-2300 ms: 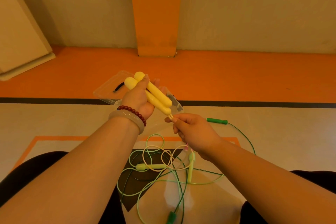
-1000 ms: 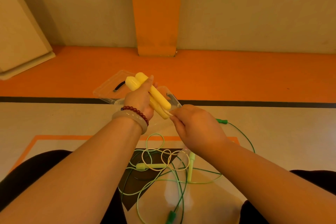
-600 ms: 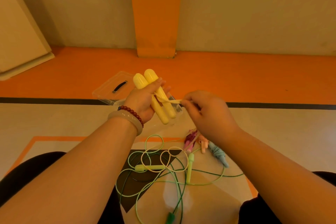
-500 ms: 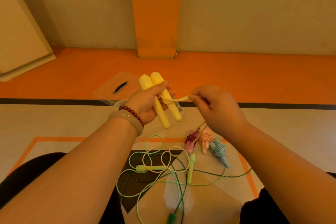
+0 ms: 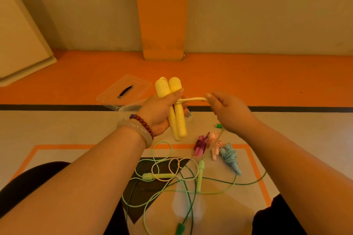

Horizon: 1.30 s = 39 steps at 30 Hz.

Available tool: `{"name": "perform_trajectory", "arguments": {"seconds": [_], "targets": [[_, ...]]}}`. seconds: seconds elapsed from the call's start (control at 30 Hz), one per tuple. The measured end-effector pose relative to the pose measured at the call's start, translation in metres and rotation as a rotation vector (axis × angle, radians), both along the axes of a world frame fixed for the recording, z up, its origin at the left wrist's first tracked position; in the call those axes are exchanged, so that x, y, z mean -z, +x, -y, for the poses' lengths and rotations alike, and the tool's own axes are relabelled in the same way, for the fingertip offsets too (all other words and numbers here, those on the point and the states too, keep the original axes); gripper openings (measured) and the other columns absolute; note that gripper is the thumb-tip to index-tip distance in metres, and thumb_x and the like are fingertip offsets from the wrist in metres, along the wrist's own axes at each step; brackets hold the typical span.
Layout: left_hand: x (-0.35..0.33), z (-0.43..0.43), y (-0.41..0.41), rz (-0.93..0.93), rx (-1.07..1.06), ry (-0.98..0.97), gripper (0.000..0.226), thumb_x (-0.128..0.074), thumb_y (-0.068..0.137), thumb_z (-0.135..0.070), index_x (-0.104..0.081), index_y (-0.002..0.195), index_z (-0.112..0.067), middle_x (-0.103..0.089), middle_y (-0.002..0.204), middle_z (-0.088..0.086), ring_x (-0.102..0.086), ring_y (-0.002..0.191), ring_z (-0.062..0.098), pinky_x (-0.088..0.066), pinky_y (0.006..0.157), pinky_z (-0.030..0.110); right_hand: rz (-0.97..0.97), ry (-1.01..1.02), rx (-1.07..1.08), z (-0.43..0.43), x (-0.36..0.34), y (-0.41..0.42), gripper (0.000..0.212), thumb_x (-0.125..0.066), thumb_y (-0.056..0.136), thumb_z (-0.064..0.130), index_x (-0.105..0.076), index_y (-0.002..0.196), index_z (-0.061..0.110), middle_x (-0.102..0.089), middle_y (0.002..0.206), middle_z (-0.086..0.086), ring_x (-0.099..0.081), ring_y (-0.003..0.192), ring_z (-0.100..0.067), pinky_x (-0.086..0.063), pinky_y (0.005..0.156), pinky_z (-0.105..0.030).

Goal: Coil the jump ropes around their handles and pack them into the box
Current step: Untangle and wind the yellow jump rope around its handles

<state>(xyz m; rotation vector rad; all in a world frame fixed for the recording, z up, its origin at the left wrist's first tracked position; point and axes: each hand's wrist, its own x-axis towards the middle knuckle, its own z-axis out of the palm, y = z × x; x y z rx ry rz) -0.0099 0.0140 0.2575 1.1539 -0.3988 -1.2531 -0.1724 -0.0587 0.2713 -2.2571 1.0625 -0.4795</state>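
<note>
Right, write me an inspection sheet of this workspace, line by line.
Surface: beige floor with orange border lines.
Job's things: yellow handles side by side, yellow rope stretched taut to their right; magenta bundle, peach bundle and blue bundle coiled on the floor; light-green rope and dark-green rope loose and tangled; clear box behind the left hand, lid off.
Clutter: nothing seen.
Hands: left hand grips both yellow handles; right hand pinches the yellow rope.
Cables: nothing seen besides the ropes.
Surroundings: orange pillar, plain wall.

Floor (image 5: 57, 129) bears tangled ropes (image 5: 158, 176); three coiled ropes (image 5: 229, 155); a clear lid (image 5: 133, 84).
</note>
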Motion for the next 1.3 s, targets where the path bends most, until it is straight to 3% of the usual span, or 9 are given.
{"name": "perform_trajectory", "arguments": {"seconds": [0.1, 0.2, 0.43, 0.53, 0.63, 0.77, 0.9, 1.03, 1.3], "targets": [[0.002, 0.000, -0.001, 0.075, -0.036, 0.020, 0.015, -0.063, 0.091, -0.018, -0.063, 0.099, -0.006, -0.068, 0.087, 0.008, -0.065, 0.065, 0.013, -0.057, 0.056, 0.026, 0.096, 0.075, -0.121, -0.005, 0.001, 0.001, 0.017, -0.049, 0.095, 0.042, -0.053, 0.110, 0.034, -0.056, 0.092, 0.014, -0.051, 0.067, 0.004, -0.038, 0.059, -0.017], [0.002, 0.000, -0.004, 0.107, -0.035, 0.022, 0.014, -0.061, 0.092, -0.016, -0.061, 0.100, -0.005, -0.067, 0.071, 0.002, -0.066, 0.056, 0.009, -0.053, 0.049, 0.023, 0.113, 0.031, -0.218, -0.008, 0.006, 0.004, 0.026, -0.070, 0.082, 0.039, -0.055, 0.104, 0.035, -0.056, 0.090, 0.016, -0.048, 0.065, 0.017, -0.035, 0.057, -0.007], [-0.001, -0.005, -0.008, 0.079, 0.074, 0.019, 0.014, -0.063, 0.090, -0.016, -0.062, 0.100, -0.006, -0.065, 0.072, 0.003, -0.065, 0.058, 0.009, -0.055, 0.053, 0.025, 0.097, 0.018, -0.169, -0.004, 0.003, 0.004, 0.013, -0.055, 0.096, 0.027, -0.064, 0.088, 0.023, -0.064, 0.075, 0.010, -0.052, 0.062, 0.006, -0.040, 0.057, -0.009], [-0.005, -0.007, -0.008, -0.026, 0.148, 0.005, 0.019, -0.061, 0.091, -0.018, -0.060, 0.106, -0.006, -0.063, 0.076, 0.004, -0.065, 0.060, 0.011, -0.055, 0.054, 0.026, 0.137, 0.136, -0.165, -0.004, -0.002, 0.003, 0.015, -0.055, 0.096, 0.027, -0.067, 0.090, 0.020, -0.062, 0.073, 0.010, -0.050, 0.061, 0.003, -0.043, 0.060, -0.019], [-0.009, -0.010, -0.007, -0.049, 0.241, 0.015, 0.013, -0.059, 0.090, -0.018, -0.062, 0.101, -0.012, -0.065, 0.084, 0.004, -0.069, 0.068, 0.012, -0.058, 0.060, 0.030, 0.200, 0.188, -0.171, -0.004, -0.004, 0.002, 0.014, -0.062, 0.090, 0.034, -0.071, 0.087, 0.024, -0.068, 0.092, -0.009, -0.061, 0.084, -0.021, -0.049, 0.077, -0.042], [-0.015, -0.012, -0.011, -0.035, 0.323, 0.018, 0.014, -0.057, 0.089, -0.017, -0.064, 0.101, -0.017, -0.069, 0.077, 0.001, -0.069, 0.069, 0.010, -0.060, 0.065, 0.032, 0.225, 0.162, -0.155, -0.003, -0.005, -0.001, 0.013, -0.066, 0.086, 0.035, -0.073, 0.081, 0.024, -0.070, 0.093, -0.003, -0.062, 0.096, -0.023, -0.048, 0.085, -0.042], [-0.015, -0.014, -0.011, 0.022, 0.373, 0.020, 0.012, -0.053, 0.093, -0.016, -0.064, 0.099, -0.019, -0.070, 0.071, -0.002, -0.068, 0.067, 0.007, -0.059, 0.067, 0.031, 0.244, 0.087, -0.125, -0.003, 0.000, -0.001, 0.013, -0.070, 0.083, 0.031, -0.067, 0.085, 0.018, -0.060, 0.072, 0.008, -0.052, 0.064, 0.003, -0.040, 0.058, -0.013], [-0.015, -0.018, -0.012, 0.074, 0.381, 0.011, 0.010, -0.054, 0.092, -0.016, -0.061, 0.100, -0.016, -0.070, 0.067, -0.003, -0.067, 0.063, 0.006, -0.059, 0.062, 0.028, 0.307, 0.165, -0.139, -0.007, 0.007, 0.000, 0.021, -0.069, 0.078, 0.037, -0.066, 0.096, 0.028, -0.069, 0.090, 0.002, -0.062, 0.083, -0.005, -0.048, 0.074, -0.023], [-0.019, -0.020, -0.017, 0.175, 0.276, 0.001, 0.042, -0.052, 0.076, -0.051, -0.060, 0.098, -0.016, -0.067, 0.066, 0.000, -0.063, 0.060, 0.009, -0.058, 0.056, 0.027, 0.511, 0.300, -0.128, -0.018, 0.004, 0.003, 0.016, -0.064, 0.088, 0.012, -0.071, 0.103, 0.010, -0.068, 0.071, 0.012, -0.055, 0.054, 0.009, -0.039, 0.053, -0.006]]}}
